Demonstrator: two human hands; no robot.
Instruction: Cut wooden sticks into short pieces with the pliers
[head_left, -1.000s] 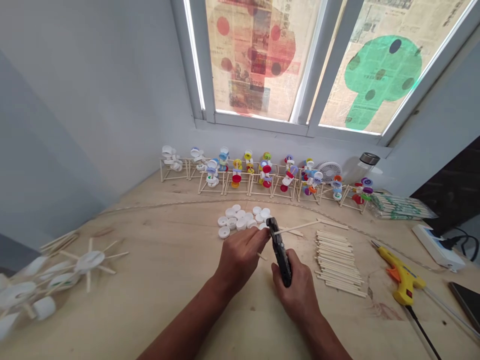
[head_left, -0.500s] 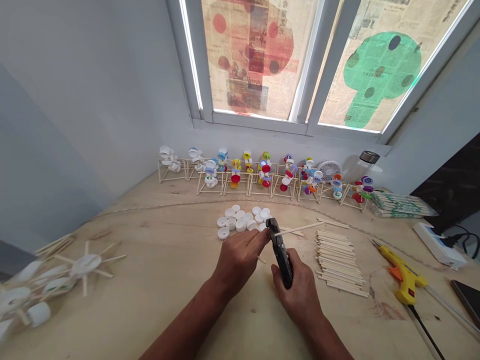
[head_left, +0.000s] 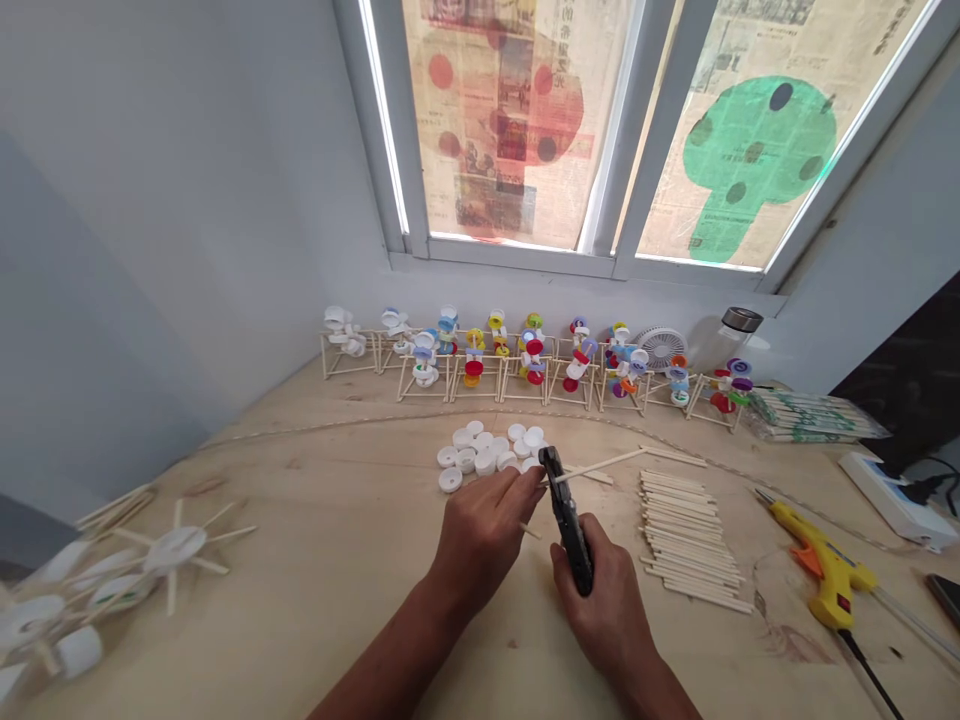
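My left hand (head_left: 484,525) is closed on a thin wooden stick (head_left: 604,464), which runs out to the upper right. A short stick end (head_left: 531,531) pokes out beneath its fingers; whether it belongs to the same stick I cannot tell. My right hand (head_left: 611,590) is wrapped round the handles of black pliers (head_left: 574,545). Their head is up against the stick, close to my left fingertips. Just behind my left hand lies a cluster of white bottle caps (head_left: 485,460). Right of the pliers, several wooden sticks (head_left: 686,540) lie side by side.
A yellow glue gun (head_left: 821,565) with its cord lies at right, near a white power strip (head_left: 900,500). Stick-and-cap wheels on frames (head_left: 476,370) line the back. A spoked cap wheel (head_left: 176,548) and other white pieces sit at left. Bagged sticks (head_left: 814,415) lie back right.
The whole view has shifted slightly, and table things appear a little lower. Both hands keep their hold; the pliers stay at the stick.
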